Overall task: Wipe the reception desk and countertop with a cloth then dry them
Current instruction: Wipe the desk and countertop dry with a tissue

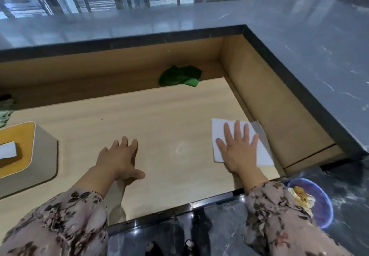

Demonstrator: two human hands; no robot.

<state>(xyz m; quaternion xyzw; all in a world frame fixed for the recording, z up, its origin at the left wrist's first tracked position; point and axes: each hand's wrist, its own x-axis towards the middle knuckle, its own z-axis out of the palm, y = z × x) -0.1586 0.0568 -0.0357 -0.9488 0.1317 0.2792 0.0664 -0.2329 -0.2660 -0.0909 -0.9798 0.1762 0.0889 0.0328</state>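
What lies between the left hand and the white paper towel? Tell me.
Only bare wooden desk, with a faint pale smudge, separates the left hand from the paper towel; head view.

Reception area: raised grey marble countertop (299,42) around lower wooden desk (159,119).

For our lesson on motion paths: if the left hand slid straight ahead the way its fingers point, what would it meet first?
Probably the green cloth at the back of the desk. Only bare desktop lies between it and the left hand, though the line may skirt the cloth's left side.
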